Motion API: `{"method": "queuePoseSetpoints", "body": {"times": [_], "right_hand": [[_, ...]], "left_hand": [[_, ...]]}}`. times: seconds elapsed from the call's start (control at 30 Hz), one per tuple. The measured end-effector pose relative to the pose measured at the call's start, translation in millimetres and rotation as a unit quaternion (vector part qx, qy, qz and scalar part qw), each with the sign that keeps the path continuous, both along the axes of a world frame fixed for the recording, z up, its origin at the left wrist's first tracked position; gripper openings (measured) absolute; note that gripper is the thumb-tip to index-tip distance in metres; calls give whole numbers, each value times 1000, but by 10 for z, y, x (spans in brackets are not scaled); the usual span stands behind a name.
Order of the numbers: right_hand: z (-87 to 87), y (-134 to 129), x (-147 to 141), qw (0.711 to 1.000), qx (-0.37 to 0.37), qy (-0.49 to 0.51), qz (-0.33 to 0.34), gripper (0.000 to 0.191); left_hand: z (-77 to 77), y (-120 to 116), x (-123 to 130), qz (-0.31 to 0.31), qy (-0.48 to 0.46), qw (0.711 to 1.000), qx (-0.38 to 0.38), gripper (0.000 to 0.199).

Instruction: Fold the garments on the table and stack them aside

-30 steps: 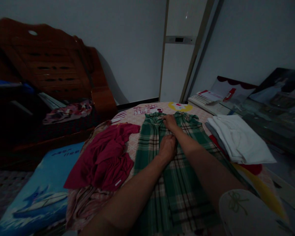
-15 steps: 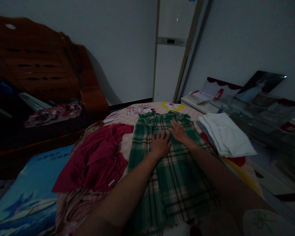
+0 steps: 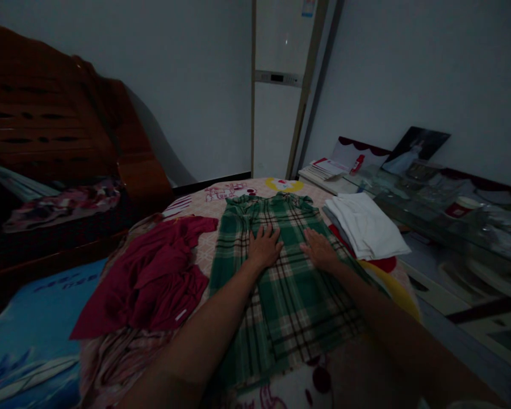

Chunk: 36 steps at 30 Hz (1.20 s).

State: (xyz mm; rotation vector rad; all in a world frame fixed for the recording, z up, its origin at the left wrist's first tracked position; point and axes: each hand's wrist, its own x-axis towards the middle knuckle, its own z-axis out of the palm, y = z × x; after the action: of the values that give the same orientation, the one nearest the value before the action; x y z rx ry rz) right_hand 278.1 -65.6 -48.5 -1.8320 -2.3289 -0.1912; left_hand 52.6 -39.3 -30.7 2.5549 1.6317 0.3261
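Note:
A green plaid garment (image 3: 289, 295) lies spread out on a round surface with a patterned pink cover (image 3: 204, 250). My left hand (image 3: 264, 247) rests flat on its upper middle, fingers spread. To the right of it, my right hand (image 3: 320, 250) lies on the same cloth with its fingers stretched out. Neither hand grips anything. A crumpled dark red garment (image 3: 153, 284) is left of the plaid one, and folded white cloth (image 3: 368, 226) sits on the right side.
Behind on the left stands a wooden bench (image 3: 38, 125) with cloth on its seat. A blue printed board or mat (image 3: 38, 324) is at the lower left. On the right, a glass-topped table (image 3: 430, 213) holds a red and white cup (image 3: 462, 207) and a photo (image 3: 415, 149).
My right hand has moved down the plaid cloth, and the gap between my hands is wider. The camera view has turned slightly to the right.

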Motion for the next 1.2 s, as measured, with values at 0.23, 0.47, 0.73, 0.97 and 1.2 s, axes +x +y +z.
{"method": "queuePoseSetpoints", "body": {"times": [0.23,0.47,0.73,0.97,1.2], "right_hand": [[-32,-452,240,999,52,0,-10,54],[23,-779,456,991,59,39,-113,43],[332,-1088,444,976,29,-21,-216,25],[625,-1086,-462,989,-56,131,28,19],[506,-1321,-1283,962,-175,155,141,15]], "left_hand": [[22,0,3,-1,7,1000,0,56],[31,-1,-8,-2,5,1000,-5,56],[50,6,-12,-2,-3,1000,-9,55],[51,9,-46,-8,-78,997,-17,48],[158,195,-223,-3,-190,979,69,33]]}}
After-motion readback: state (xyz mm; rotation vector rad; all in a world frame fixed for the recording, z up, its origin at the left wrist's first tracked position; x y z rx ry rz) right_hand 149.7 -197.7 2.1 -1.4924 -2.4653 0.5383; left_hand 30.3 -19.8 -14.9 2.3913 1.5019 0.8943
